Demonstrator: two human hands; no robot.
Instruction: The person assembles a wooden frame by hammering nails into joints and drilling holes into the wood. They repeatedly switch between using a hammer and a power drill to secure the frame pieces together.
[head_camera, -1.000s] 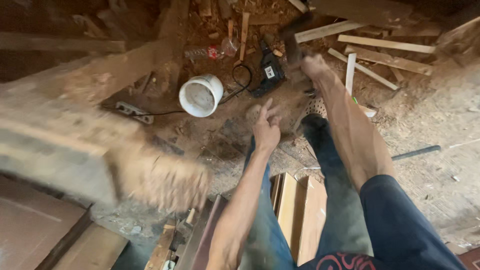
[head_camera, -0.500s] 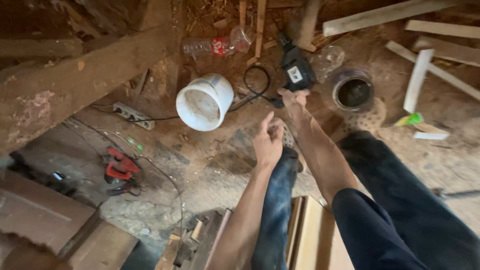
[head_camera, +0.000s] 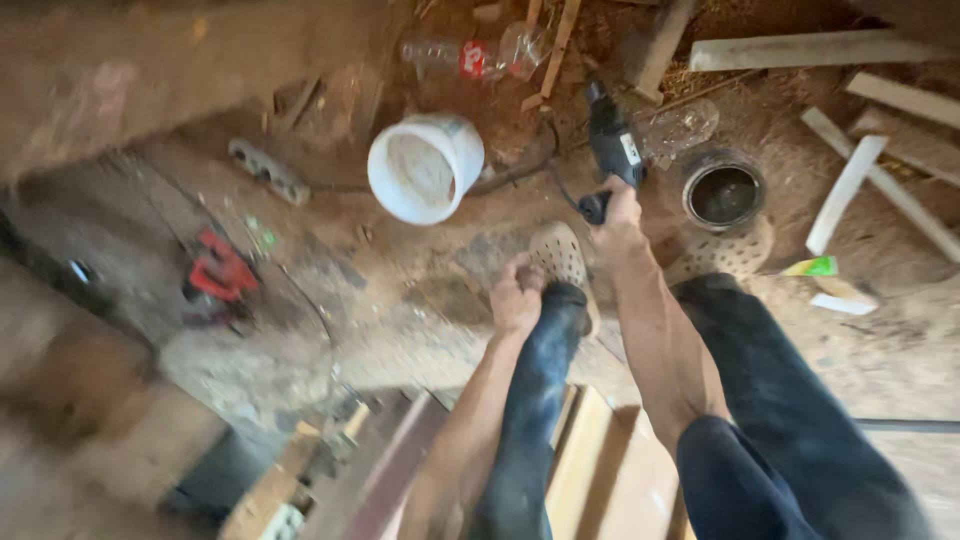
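My right hand (head_camera: 618, 215) is closed around the rear end of a dark power tool (head_camera: 612, 150) that lies on the dusty floor, its cable curling away to the left. My left hand (head_camera: 517, 293) hangs as a loose fist above my left foot in a beige perforated clog (head_camera: 558, 254), holding nothing that I can see. Both legs in dark trousers (head_camera: 760, 400) stretch down from the lower right. A white plastic bucket (head_camera: 425, 165) lies on its side just left of the tool.
A round dark tin (head_camera: 722, 192) stands right of the tool. A clear plastic bottle (head_camera: 470, 55) lies at the top. Wooden slats (head_camera: 850, 180) are scattered at the right. A red tool (head_camera: 220, 275) and a grey power strip (head_camera: 268, 172) lie at the left. Boards (head_camera: 600, 470) lie under my legs.
My right hand has reached forward and closed on the power tool's rear end. My left hand has curled into a fist. The view has shifted, so the bucket sits nearer the centre.
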